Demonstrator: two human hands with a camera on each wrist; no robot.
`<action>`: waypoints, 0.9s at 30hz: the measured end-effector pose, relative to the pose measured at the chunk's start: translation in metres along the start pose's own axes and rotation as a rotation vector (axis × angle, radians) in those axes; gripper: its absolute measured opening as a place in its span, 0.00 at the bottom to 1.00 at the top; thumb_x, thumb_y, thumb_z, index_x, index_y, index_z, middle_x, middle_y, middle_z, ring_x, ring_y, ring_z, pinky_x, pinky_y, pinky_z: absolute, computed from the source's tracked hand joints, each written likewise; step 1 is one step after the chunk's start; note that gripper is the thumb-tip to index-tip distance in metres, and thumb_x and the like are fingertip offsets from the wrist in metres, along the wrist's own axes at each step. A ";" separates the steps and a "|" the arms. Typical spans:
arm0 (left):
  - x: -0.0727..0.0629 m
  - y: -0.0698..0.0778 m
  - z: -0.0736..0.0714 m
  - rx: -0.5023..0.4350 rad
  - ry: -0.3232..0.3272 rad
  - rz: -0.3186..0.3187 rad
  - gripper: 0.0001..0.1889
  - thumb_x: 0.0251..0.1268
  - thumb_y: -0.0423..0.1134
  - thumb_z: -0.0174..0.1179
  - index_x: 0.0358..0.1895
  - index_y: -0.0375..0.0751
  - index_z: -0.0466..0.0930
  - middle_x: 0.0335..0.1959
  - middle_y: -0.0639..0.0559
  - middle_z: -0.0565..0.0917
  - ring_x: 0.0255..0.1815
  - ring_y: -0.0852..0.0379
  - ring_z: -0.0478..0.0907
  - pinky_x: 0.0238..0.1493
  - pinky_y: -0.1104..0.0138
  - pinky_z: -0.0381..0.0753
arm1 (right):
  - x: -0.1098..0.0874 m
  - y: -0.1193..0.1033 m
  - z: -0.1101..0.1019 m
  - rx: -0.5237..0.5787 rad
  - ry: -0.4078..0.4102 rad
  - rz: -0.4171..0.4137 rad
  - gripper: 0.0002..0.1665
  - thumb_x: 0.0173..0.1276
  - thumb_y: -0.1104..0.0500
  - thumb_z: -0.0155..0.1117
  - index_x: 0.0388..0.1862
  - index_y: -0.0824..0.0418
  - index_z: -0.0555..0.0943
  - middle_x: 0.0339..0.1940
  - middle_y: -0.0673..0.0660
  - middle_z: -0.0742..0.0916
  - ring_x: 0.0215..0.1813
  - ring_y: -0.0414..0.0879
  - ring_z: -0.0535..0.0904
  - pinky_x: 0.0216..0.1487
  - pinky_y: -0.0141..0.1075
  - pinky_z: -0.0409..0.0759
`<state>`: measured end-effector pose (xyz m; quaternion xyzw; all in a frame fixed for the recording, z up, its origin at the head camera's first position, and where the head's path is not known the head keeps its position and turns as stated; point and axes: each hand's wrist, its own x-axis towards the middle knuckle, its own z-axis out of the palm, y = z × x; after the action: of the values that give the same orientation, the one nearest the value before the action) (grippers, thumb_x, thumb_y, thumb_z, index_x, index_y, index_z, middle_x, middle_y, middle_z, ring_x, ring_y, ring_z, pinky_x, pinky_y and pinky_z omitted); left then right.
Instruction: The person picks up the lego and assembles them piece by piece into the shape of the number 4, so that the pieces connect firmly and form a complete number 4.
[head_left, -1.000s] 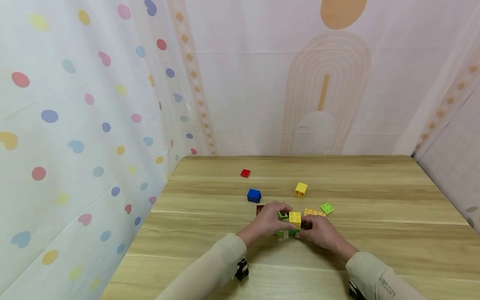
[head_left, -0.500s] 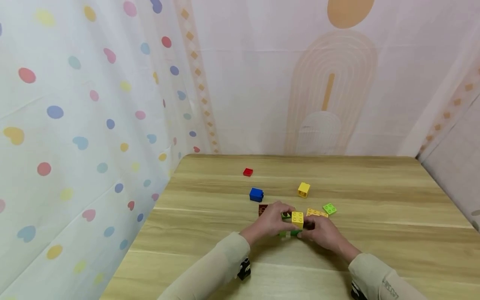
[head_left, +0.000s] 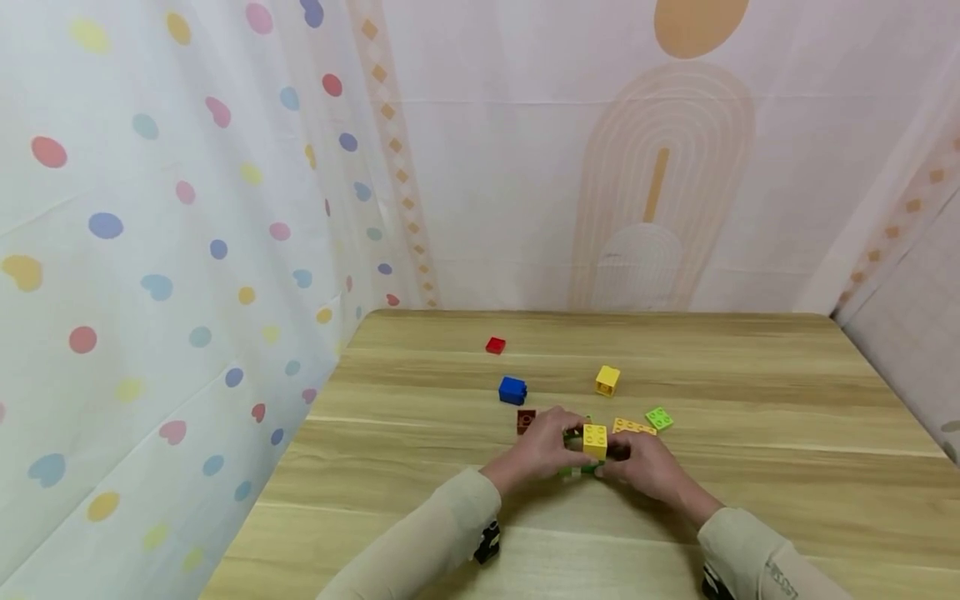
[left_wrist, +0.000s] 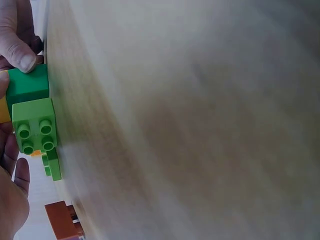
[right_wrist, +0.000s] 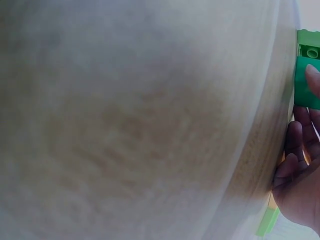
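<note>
My left hand (head_left: 542, 448) pinches a yellow toy building brick (head_left: 595, 438) with its studs facing up. Directly beneath it is a dark green brick (left_wrist: 28, 86), which my right hand (head_left: 647, 465) grips, its thumb on the near side. Against the dark green brick lies a light green brick (left_wrist: 33, 110), its studs facing sideways in the left wrist view. Much of these bricks is covered by my fingers in the head view. A thin light green piece (left_wrist: 53, 165) is beyond them, close to my left fingers.
A brown brick (head_left: 526, 421) lies left of my left hand, with a blue brick (head_left: 512, 390) behind it. Farther back are a red piece (head_left: 496, 345) and another yellow brick (head_left: 607, 381). An orange-yellow brick (head_left: 634, 426) and a lime plate (head_left: 659, 418) lie behind my right hand.
The head view has shifted slightly since the first frame. Both hands keep their hold on the bricks, and the left hand has lowered very slightly.
</note>
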<state>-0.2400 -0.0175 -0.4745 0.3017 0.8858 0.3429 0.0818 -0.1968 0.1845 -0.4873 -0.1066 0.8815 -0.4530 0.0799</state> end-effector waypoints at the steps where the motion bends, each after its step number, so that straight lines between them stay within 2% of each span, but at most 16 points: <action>1: 0.000 0.000 0.000 0.006 0.001 0.002 0.22 0.52 0.45 0.77 0.52 0.46 0.85 0.41 0.62 0.80 0.41 0.66 0.72 0.45 0.71 0.73 | 0.000 -0.001 0.000 -0.003 0.003 0.001 0.16 0.58 0.59 0.76 0.46 0.56 0.87 0.44 0.50 0.87 0.46 0.45 0.78 0.51 0.46 0.76; 13: -0.001 -0.001 -0.003 -0.009 -0.013 0.004 0.20 0.53 0.45 0.76 0.50 0.47 0.85 0.37 0.63 0.79 0.39 0.66 0.71 0.43 0.71 0.72 | 0.001 -0.002 0.001 -0.030 -0.005 0.010 0.21 0.59 0.58 0.77 0.52 0.57 0.85 0.49 0.51 0.86 0.52 0.46 0.79 0.56 0.52 0.75; 21: -0.002 0.000 -0.002 0.052 -0.021 0.032 0.20 0.56 0.48 0.75 0.50 0.48 0.84 0.37 0.64 0.78 0.38 0.66 0.71 0.42 0.72 0.73 | -0.005 -0.003 -0.006 -0.003 -0.043 -0.046 0.26 0.60 0.53 0.76 0.56 0.62 0.82 0.48 0.52 0.85 0.48 0.47 0.79 0.51 0.48 0.77; 24: -0.003 -0.001 -0.003 0.112 -0.033 0.048 0.28 0.56 0.52 0.74 0.59 0.46 0.80 0.45 0.62 0.81 0.47 0.63 0.73 0.51 0.67 0.74 | -0.008 -0.005 -0.009 0.033 -0.027 -0.069 0.31 0.61 0.52 0.75 0.60 0.65 0.80 0.51 0.56 0.85 0.48 0.49 0.80 0.50 0.47 0.78; 27: -0.005 -0.003 -0.010 0.133 -0.061 0.033 0.40 0.55 0.54 0.74 0.70 0.46 0.70 0.58 0.57 0.79 0.61 0.57 0.71 0.63 0.58 0.70 | -0.010 -0.010 -0.012 0.050 0.007 -0.073 0.34 0.61 0.52 0.75 0.63 0.66 0.77 0.55 0.60 0.84 0.51 0.52 0.80 0.51 0.48 0.78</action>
<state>-0.2408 -0.0283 -0.4689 0.3312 0.8987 0.2753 0.0830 -0.1892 0.1907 -0.4719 -0.1351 0.8656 -0.4780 0.0631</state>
